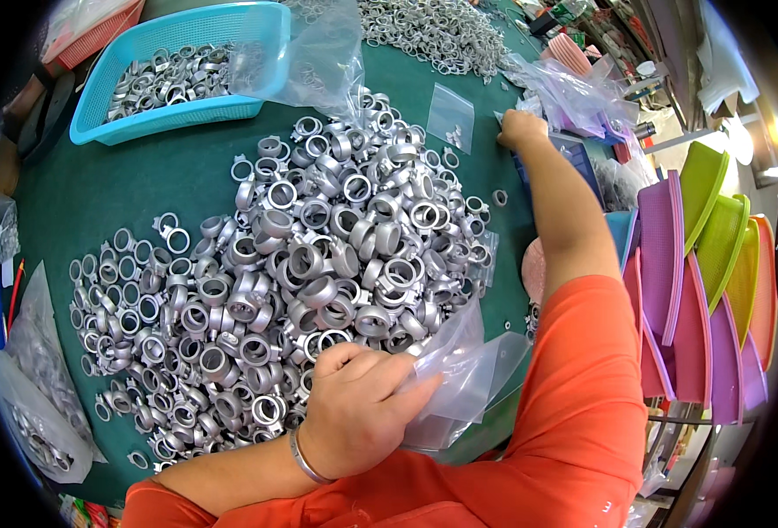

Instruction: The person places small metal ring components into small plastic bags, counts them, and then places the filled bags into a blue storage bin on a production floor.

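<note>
My left hand (pixel 354 409), with a metal bangle at the wrist, is closed on the edge of some clear plastic bags (pixel 464 374) close to my body. It hangs over the near side of a large heap of grey metal rings (pixel 319 255), each with a small lug. Stretched far out to the right, my right hand (pixel 523 130) has its fingers curled together beside a dark blue tray (pixel 574 163). What its fingers hold, if anything, is too small to make out. Left of it lies a small clear zip bag (pixel 451 119) with a few tiny pale pieces inside.
A light-blue plastic basket (pixel 178 110) holding more rings stands at the far left, a clear bag (pixel 319 57) draped over its corner. Smaller rings (pixel 433 35) are heaped at the back. Filled bags (pixel 41 414) lie at left; colourful baskets (pixel 662 255) are stacked at right.
</note>
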The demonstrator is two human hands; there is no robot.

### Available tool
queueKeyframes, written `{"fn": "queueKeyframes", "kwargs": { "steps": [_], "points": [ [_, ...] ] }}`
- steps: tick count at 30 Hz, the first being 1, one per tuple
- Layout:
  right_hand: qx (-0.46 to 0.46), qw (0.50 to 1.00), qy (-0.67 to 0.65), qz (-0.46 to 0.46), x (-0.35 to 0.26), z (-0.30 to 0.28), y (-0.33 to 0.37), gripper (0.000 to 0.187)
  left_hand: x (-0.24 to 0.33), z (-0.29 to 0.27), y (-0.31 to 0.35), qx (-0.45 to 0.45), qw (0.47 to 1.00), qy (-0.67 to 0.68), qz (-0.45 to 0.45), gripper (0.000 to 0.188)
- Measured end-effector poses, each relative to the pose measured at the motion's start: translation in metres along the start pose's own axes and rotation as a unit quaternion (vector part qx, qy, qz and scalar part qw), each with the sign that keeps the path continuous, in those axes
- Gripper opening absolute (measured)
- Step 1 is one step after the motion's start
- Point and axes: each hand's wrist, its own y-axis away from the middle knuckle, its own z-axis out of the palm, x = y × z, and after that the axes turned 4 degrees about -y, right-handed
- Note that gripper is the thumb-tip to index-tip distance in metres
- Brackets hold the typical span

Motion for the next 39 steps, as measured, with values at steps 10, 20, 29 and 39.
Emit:
{"fn": "queueKeyframes", "kwargs": {
  "steps": [10, 20, 29, 39],
  "points": [
    [0.130, 0.959, -0.252, -0.020, -0.010, -0.033, 0.005, 0.031, 0.000, -0.001, -0.001, 0.014, 1.000, 0.010, 0.002, 0.018],
    [-0.132, 0.518, -0.814, -0.229, 0.003, -0.058, 0.063, 0.015, 0.001, -0.006, -0.004, 0.012, 1.000, 0.026, 0.001, 0.017],
    [-0.102, 0.451, -0.841, -0.281, 0.004, -0.059, 0.083, 0.018, 0.004, -0.008, -0.003, 0.007, 1.000, 0.022, -0.009, 0.020],
    [-0.051, 0.422, -0.865, -0.267, 0.025, -0.061, 0.137, 0.019, 0.003, -0.004, -0.004, 0.023, 0.999, 0.024, 0.007, 0.027]
  ]
}}
